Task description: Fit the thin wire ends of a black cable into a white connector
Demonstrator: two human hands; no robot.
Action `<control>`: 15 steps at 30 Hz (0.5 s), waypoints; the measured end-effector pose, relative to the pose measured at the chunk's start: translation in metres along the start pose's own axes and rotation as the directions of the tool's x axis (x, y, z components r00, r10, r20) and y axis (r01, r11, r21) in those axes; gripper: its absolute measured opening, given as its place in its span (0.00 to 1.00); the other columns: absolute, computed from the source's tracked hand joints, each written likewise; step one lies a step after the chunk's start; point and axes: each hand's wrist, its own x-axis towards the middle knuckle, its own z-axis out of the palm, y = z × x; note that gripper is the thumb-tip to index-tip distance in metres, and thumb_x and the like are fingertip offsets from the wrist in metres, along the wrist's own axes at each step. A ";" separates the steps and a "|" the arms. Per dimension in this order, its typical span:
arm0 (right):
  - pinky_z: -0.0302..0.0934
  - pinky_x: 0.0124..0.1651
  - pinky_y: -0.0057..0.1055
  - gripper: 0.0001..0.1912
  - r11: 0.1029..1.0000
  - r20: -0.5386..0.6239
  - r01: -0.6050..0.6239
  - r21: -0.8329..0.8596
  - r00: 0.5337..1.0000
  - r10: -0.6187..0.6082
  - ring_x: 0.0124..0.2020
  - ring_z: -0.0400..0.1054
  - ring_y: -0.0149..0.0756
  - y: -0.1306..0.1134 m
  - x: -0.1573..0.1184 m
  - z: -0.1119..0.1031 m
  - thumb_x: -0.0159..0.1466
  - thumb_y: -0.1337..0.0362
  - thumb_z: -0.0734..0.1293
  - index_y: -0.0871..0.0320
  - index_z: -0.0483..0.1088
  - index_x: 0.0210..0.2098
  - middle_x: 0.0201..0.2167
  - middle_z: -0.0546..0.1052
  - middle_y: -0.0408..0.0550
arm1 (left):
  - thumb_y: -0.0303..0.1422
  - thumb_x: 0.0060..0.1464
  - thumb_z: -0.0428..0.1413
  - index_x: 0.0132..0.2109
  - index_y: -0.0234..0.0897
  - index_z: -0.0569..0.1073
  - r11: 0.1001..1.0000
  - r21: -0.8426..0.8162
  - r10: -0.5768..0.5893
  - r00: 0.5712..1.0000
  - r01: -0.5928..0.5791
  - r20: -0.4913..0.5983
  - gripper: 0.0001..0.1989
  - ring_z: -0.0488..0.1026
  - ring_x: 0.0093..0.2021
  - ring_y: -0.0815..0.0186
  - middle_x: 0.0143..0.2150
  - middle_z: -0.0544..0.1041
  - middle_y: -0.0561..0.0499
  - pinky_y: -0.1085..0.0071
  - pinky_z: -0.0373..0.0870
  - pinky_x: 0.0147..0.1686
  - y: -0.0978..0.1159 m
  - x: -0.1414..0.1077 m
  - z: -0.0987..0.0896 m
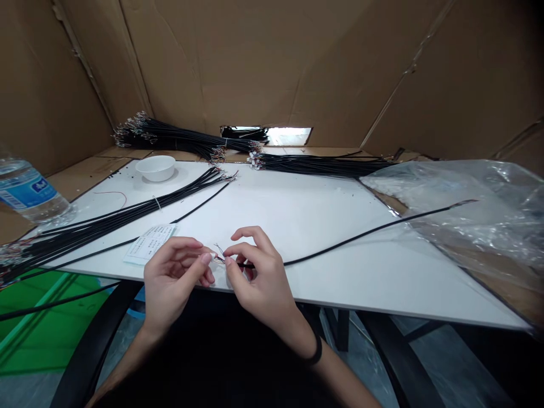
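Centrally held cable (318, 254): crossed the bench (331, 209), its bared wires (220, 260) above the bench's near edge.
Right hand (263, 272): pinched it beside the wires.
Left hand (172, 277): held a small white piece (213, 256).
Wires: needed light, close pinches.

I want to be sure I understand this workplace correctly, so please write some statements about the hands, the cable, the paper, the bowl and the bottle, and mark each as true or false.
1. The white bowl is farther from the person than the printed paper. True.
2. The bowl is upside down. False: its open side faces up.
3. The right hand holds a black cable near its bare wires. True.
4. The paper lies to the right of both hands. False: it is beside the left hand.
5. The bottle is to the left of the bowl. True.
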 end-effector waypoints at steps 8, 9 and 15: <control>0.60 0.21 0.23 0.07 0.998 -0.016 -0.036 0.044 0.999 0.037 0.25 0.66 0.24 -0.002 0.003 -0.002 0.63 0.69 0.63 0.62 0.74 0.32 0.43 0.69 0.52 | 0.27 0.54 0.62 0.35 0.37 0.73 1.000 -0.019 0.008 1.000 -0.007 0.016 0.05 0.74 0.18 0.71 0.28 0.80 0.53 0.77 0.72 0.16 0.000 0.000 -0.001; 0.60 0.21 0.23 0.07 0.998 -0.016 -0.038 0.051 0.999 0.039 0.26 0.66 0.25 -0.003 0.003 -0.002 0.62 0.69 0.64 0.62 0.74 0.32 0.42 0.69 0.53 | 0.27 0.54 0.62 0.35 0.37 0.73 1.000 -0.014 0.005 1.000 -0.005 0.022 0.04 0.74 0.18 0.71 0.27 0.80 0.54 0.77 0.72 0.17 0.000 0.000 -0.001; 0.58 0.21 0.22 0.07 0.997 -0.007 -0.047 0.058 0.999 0.048 0.25 0.64 0.24 -0.003 0.004 -0.002 0.62 0.67 0.66 0.61 0.75 0.30 0.41 0.68 0.52 | 0.29 0.55 0.61 0.37 0.36 0.75 0.999 0.035 -0.037 0.998 0.035 0.059 0.02 0.74 0.18 0.69 0.24 0.77 0.55 0.76 0.73 0.17 0.001 0.002 -0.003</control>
